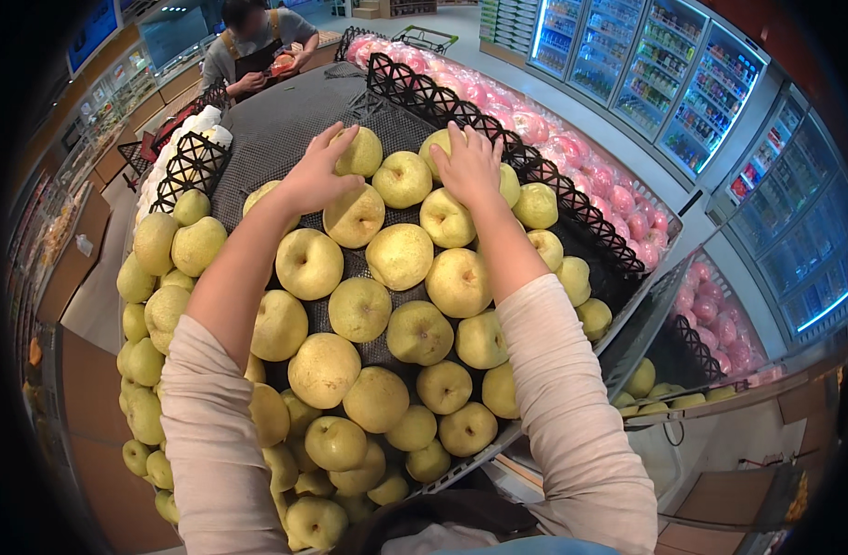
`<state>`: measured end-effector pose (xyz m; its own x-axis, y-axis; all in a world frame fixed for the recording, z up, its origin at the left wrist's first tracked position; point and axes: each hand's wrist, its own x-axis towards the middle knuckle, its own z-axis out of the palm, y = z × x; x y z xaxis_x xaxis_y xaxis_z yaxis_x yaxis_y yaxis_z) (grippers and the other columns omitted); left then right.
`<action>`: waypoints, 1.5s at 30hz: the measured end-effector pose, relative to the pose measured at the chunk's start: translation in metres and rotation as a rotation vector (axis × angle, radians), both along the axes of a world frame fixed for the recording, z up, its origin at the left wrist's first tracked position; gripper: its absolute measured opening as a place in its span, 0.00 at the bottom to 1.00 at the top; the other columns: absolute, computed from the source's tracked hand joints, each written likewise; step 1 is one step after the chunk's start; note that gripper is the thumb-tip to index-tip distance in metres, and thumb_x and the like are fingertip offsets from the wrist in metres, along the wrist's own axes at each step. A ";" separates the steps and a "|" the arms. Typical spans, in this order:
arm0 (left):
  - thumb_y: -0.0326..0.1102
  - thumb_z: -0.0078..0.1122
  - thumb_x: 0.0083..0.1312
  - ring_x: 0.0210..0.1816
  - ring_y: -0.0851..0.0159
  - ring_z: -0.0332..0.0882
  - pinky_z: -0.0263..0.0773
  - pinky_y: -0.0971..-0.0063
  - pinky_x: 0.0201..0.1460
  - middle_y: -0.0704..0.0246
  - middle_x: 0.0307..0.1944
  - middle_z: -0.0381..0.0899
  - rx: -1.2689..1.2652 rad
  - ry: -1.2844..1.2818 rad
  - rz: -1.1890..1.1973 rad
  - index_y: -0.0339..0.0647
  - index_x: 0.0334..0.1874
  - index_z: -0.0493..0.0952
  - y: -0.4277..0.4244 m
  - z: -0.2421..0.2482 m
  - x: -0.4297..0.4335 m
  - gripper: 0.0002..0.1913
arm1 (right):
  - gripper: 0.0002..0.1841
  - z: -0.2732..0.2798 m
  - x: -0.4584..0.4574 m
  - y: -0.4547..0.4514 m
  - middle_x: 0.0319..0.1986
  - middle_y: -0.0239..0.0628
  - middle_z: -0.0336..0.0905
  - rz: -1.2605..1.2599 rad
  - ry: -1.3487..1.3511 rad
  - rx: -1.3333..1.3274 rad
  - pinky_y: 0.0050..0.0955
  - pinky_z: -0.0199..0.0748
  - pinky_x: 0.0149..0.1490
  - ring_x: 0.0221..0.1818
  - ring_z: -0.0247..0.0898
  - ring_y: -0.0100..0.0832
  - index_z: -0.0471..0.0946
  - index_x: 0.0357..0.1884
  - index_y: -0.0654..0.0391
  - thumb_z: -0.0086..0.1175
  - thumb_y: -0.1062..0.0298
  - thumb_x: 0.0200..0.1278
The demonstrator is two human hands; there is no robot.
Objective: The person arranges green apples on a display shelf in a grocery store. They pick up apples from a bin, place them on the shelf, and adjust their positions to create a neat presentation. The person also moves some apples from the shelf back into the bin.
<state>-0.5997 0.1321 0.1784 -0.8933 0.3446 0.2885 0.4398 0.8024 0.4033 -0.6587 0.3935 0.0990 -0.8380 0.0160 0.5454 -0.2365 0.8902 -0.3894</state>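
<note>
Both my hands reach to the far rows of round yellow-green pears. My left hand [325, 173] is around the left side of a pear [364, 152], its fingers at the far edge and its thumb nearer me. My right hand [468, 164] has its thumb and forefinger against another pear [432, 147], partly hidden by that hand. Between these two sits a pear [402, 180] that neither hand covers. Nearer me, several more pears [400, 257] lie in spaced rows on a dark mesh mat [278, 132]. My forearms hide some of the fruit.
A black lattice divider [465, 107] separates pink-wrapped fruit [563, 149] on the right. More pears [198, 245] are piled at the left edge, near a black lattice piece [194, 163]. Beyond the stand, a person [254, 48] holds a reddish item. Glass-door coolers [663, 76] stand at upper right.
</note>
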 end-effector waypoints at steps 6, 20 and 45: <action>0.37 0.66 0.67 0.63 0.50 0.76 0.75 0.61 0.63 0.56 0.65 0.75 -0.255 -0.188 -0.396 0.38 0.70 0.72 0.016 0.043 0.131 0.29 | 0.39 0.042 0.134 -0.018 0.75 0.59 0.57 0.113 0.358 -0.308 0.55 0.48 0.79 0.79 0.45 0.60 0.69 0.72 0.60 0.63 0.49 0.64; 0.44 0.73 0.59 0.70 0.46 0.69 0.62 0.53 0.77 0.58 0.69 0.72 -0.911 -0.380 -1.343 0.43 0.70 0.72 0.039 -0.005 0.404 0.36 | 0.19 -0.132 0.713 0.078 0.49 0.44 0.82 -0.816 0.323 -0.353 0.33 0.79 0.52 0.46 0.80 0.36 0.79 0.54 0.62 0.66 0.66 0.64; 0.58 0.71 0.61 0.73 0.47 0.66 0.63 0.58 0.75 0.43 0.74 0.61 -0.540 -1.520 -0.090 0.33 0.77 0.59 0.256 -0.720 0.814 0.50 | 0.45 -0.644 1.046 0.244 0.73 0.48 0.53 -1.158 -1.413 -0.569 0.51 0.73 0.64 0.71 0.64 0.46 0.60 0.73 0.45 0.70 0.48 0.56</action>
